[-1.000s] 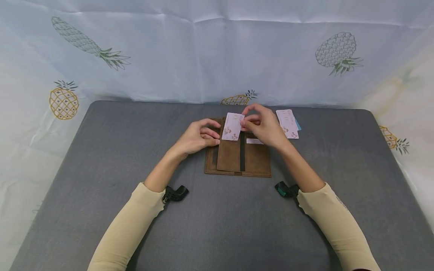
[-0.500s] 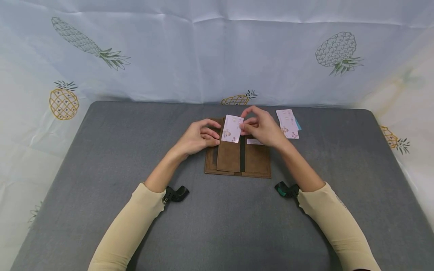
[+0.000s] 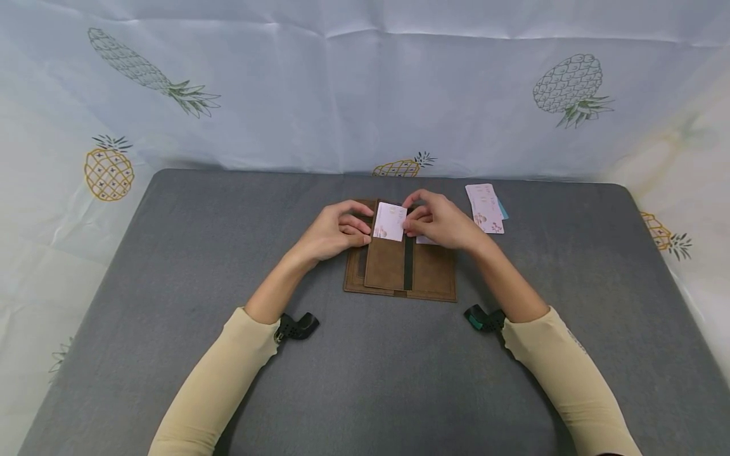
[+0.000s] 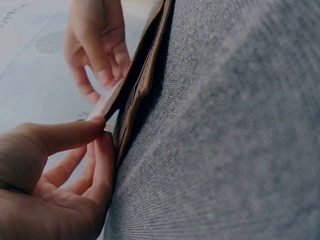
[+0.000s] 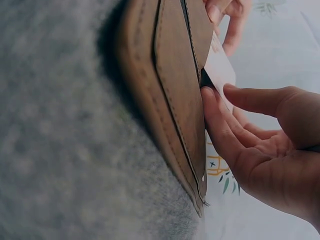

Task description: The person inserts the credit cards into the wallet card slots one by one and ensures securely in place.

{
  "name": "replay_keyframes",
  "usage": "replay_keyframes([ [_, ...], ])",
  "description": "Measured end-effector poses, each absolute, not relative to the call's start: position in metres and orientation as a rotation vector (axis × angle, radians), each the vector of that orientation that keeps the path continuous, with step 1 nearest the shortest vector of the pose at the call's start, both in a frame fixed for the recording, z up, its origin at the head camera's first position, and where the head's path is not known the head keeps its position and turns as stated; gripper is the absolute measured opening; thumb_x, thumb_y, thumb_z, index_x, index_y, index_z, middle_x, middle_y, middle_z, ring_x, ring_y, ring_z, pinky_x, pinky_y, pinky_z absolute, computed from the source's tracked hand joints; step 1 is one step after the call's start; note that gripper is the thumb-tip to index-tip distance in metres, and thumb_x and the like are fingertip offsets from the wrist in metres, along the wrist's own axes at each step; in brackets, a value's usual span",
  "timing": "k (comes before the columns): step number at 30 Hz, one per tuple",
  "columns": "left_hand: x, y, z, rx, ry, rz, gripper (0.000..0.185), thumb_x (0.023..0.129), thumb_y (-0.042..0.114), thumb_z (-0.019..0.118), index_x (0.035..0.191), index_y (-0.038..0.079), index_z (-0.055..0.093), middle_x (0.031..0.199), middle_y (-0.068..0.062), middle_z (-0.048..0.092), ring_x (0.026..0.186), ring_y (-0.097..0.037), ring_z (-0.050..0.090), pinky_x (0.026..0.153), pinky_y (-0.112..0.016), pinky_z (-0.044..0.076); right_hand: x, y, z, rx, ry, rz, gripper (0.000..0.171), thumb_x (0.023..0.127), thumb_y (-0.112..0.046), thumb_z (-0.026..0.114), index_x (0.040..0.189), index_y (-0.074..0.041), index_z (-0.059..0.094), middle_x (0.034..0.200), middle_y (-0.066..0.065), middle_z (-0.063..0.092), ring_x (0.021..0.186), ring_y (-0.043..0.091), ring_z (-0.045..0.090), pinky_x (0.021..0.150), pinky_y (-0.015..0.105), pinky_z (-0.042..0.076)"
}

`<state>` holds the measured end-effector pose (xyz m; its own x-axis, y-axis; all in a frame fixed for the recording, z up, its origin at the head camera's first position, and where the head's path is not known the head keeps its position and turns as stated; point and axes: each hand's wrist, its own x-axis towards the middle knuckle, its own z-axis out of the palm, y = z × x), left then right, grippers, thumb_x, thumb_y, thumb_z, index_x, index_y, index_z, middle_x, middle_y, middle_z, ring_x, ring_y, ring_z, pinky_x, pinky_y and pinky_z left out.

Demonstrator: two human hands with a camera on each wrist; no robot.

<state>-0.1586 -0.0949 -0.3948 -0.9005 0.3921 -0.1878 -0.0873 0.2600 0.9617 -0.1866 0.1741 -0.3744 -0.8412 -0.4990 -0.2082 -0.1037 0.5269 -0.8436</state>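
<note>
A brown wallet [image 3: 388,267] lies unfolded on the grey table, its inner flap [image 3: 383,253] over the left part. Out of a slot in this flap sticks a pale pink card [image 3: 390,221] with a printed pattern; its lower part is hidden inside. My left hand [image 3: 335,232] pinches the flap's left edge between thumb and fingers, as the left wrist view shows. At the card's right edge, my right hand [image 3: 442,221] holds it between thumb and fingers. A second pale card [image 3: 426,240] peeks from the wallet's right side, partly under the right hand.
Right of the wallet lie overlapping pink cards [image 3: 486,210] with a blue card [image 3: 502,209] showing beneath. The grey table [image 3: 388,373] meets a white pineapple-print cloth [image 3: 319,95] at the back. Each wrist carries a black camera mount [image 3: 299,326].
The pink card has slid down deeper into the flap's slot, and my right hand has come down with it. My left hand stays at the flap's edge.
</note>
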Motion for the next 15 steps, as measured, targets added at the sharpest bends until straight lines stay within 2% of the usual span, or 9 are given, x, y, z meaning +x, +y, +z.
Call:
replay_keyframes([
  [5,-0.158,-0.0947,-0.3939,0.281,2.158,1.662,0.047,0.095,-0.004,0.078,0.139,0.004,0.065,0.106,-0.016,0.077,0.089,-0.015,0.074,0.08,-0.023,0.059,-0.1868,0.1743,-0.3749,-0.53,2.349,-1.204,0.025,0.108,-0.007,0.066,0.129,0.007,0.062,0.113,0.026,0.076,0.101,0.032,0.08,0.084,0.029,0.066],
  [9,-0.158,-0.0945,-0.3936,0.279,2.16,1.657,0.047,0.095,-0.004,0.079,0.139,0.005,0.065,0.107,-0.016,0.077,0.09,-0.016,0.074,0.081,-0.023,0.059,-0.1856,0.1746,-0.3749,-0.571,2.376,-1.161,0.02,0.106,-0.009,0.069,0.121,0.004,0.068,0.108,0.02,0.074,0.095,0.025,0.075,0.076,0.023,0.058],
  [15,-0.1577,-0.0949,-0.3932,0.282,2.165,1.648,0.046,0.096,-0.003,0.078,0.139,0.005,0.064,0.107,-0.015,0.077,0.091,-0.016,0.075,0.081,-0.024,0.059,-0.1852,0.1755,-0.3762,-0.624,2.399,-1.13,0.015,0.105,-0.009,0.071,0.116,0.001,0.072,0.105,0.017,0.074,0.093,0.023,0.071,0.074,0.023,0.054],
])
